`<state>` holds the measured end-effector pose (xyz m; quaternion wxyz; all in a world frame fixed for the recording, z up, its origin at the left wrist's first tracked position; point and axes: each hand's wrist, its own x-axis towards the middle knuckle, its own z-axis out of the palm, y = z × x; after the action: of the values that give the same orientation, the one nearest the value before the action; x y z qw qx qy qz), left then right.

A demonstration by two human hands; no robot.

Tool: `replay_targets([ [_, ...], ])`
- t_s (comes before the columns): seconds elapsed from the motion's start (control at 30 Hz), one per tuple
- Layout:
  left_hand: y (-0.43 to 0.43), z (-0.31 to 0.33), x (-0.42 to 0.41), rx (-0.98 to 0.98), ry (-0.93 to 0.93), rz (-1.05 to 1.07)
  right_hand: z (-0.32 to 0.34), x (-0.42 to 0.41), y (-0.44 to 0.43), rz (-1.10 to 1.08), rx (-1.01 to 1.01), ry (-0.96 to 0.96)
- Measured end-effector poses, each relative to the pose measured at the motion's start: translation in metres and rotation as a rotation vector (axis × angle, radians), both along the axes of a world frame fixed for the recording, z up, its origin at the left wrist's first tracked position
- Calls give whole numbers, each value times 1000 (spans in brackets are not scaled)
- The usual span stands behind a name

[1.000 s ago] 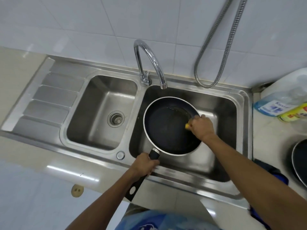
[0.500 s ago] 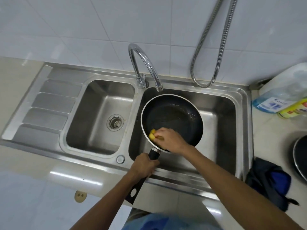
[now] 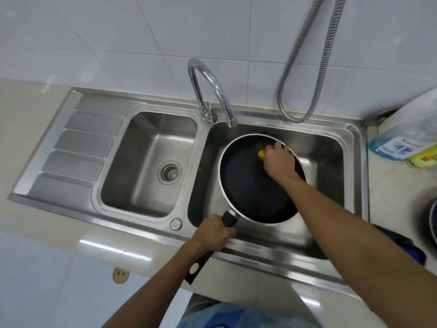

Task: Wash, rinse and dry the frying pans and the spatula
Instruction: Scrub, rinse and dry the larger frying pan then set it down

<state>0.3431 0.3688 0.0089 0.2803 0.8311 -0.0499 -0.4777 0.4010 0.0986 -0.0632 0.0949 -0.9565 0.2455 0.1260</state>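
Note:
A black frying pan [image 3: 248, 188] with a pale rim is held over the right basin of the steel sink [image 3: 331, 147]. My left hand [image 3: 212, 233] grips its black handle at the sink's front edge. My right hand [image 3: 280, 162] presses a yellow sponge [image 3: 262, 153] against the pan's inner far side, near the rim. A second dark pan [image 3: 433, 216] shows only as an edge at the far right on the counter. I see no spatula.
A curved chrome tap [image 3: 210, 91] stands between the two basins, no water running. The left basin [image 3: 151, 162] has a drain strainer. A shower hose [image 3: 307, 79] hangs on the tiled wall. A blue detergent bottle [image 3: 399, 143] and a dark cloth [image 3: 402, 245] lie on the right counter.
My right hand with the sponge has swept from the pan's near left side, by the handle, up to its far right side. My left hand has kept its grip on the handle.

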Motion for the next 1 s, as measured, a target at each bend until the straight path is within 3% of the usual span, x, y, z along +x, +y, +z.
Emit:
replay_targets([
  [0.1,-4,2,-1,-2,-24,3,16,19,40,-146,253,-117],
  [0.17,-5,2,-1,13,-26,5,27,14,73,-76,358,-130],
  [0.37,0,-1,-1,20,13,84,41,-56,102,186,545,100],
  [0.47,6,-4,-10,12,22,152,37,-89,71,249,431,283],
  [0.57,9,-5,-17,-15,50,159,23,-96,33,191,114,398],
  [0.67,7,-3,-18,-38,81,148,9,-87,5,153,-122,375],
  [0.73,3,0,-18,-36,75,143,4,-78,3,111,-159,311],
  [0.87,2,-1,-12,-9,28,152,2,-71,38,-7,88,219],
  [1.0,3,-5,-3,3,1,175,17,-76,86,7,546,87],
])
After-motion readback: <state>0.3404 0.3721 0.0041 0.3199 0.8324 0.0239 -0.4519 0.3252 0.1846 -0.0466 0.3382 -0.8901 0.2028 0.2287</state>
